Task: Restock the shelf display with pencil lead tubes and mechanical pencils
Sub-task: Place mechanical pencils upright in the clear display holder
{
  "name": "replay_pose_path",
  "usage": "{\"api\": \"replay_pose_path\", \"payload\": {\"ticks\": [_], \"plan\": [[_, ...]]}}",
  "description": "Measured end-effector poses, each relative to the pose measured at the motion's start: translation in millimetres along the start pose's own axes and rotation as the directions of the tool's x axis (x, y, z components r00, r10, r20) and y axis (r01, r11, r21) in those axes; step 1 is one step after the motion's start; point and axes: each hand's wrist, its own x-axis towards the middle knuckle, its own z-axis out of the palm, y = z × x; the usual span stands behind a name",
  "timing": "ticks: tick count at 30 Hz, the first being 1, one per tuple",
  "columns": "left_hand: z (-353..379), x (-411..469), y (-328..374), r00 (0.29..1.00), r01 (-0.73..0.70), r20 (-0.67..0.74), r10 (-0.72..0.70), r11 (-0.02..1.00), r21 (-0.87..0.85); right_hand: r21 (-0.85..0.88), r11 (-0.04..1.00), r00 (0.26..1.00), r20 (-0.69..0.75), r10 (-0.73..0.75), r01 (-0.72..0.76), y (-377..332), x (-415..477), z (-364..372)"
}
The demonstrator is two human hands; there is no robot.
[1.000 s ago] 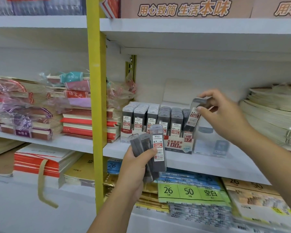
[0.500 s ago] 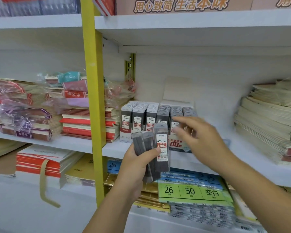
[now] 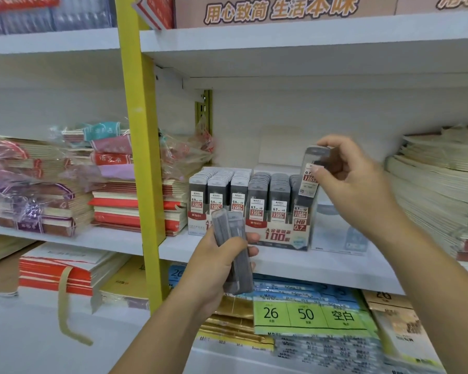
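Right hand [image 3: 357,190]: the grip is closed on a single pencil lead tube [image 3: 310,172], thumb across the label and fingers curled over the cap end. The tube stands nearly upright, tipped slightly, above the rightmost row of the display box [image 3: 278,236]. Motion blur hides whether its lower end touches the row beneath; it appears just clear of it.

Left hand [image 3: 214,265]: the grip is wrapped around a bundle of spare tubes [image 3: 231,233], thumb across their front. The bundle is held upright in front of the shelf edge, below the display box's left half. At least two tubes are visible; the exact count is not clear.

The display box sits on the middle shelf [image 3: 295,261] and holds six rows of stocked tubes [image 3: 238,193], marked 0.5 on the left and 0.7 on the right. A clear box [image 3: 341,238] stands just beside it to the right.

Left of the yellow upright [image 3: 138,157] lie wrapped notebook stacks [image 3: 125,209]. Pale paper stacks [image 3: 438,190] fill the right end. Green-labelled packs [image 3: 308,317] lie on the shelf below.
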Motion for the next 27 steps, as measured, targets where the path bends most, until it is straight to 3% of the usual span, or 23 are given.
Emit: {"api": "replay_pose_path", "payload": {"ticks": [6, 10, 14, 16, 18, 21, 27], "plan": [[1.2, 3.0, -7.5, 1.000, 0.001, 0.015, 0.000, 0.999, -0.035, -0.219, 0.972, 0.991, 0.090, 0.101, -0.080, 26.6, -8.3, 11.5], [1.0, 3.1, -8.4, 1.000, -0.002, 0.030, 0.003, 1.000, -0.027, -0.442, 0.897, 0.996, 0.076, 0.036, 0.001, 38.5, -12.7, 15.4], [2.0, -1.2, -3.2, 0.999, -0.020, 0.037, 0.021, 0.999, -0.033, -0.514, 0.857, 0.999, 0.042, -0.013, 0.033, 29.4, -22.2, 16.7], [1.9, -4.3, -0.2, 0.999, -0.028, 0.042, 0.029, 0.999, -0.018, -0.383, 0.920, 0.996, 0.054, -0.073, 0.088, 13.1, -28.8, 19.3], [0.6, -7.3, 1.7, 0.998, -0.030, 0.059, 0.029, 0.999, 0.014, -0.069, 0.997, 0.979, 0.198, 0.054, -0.041, -8.4, -37.9, 27.4], [-1.3, -12.3, 4.7, 0.996, -0.035, 0.089, 0.031, 0.998, 0.044, 0.189, 0.934, 0.873, 0.448, 0.193, -0.303, -24.6, -51.4, 42.9], [-5.5, -22.5, 8.8, 0.995, -0.028, 0.100, 0.023, 0.999, 0.044, 0.381, 0.780, 0.803, 0.542, 0.246, -0.497, -28.8, -55.9, 44.8]]}}
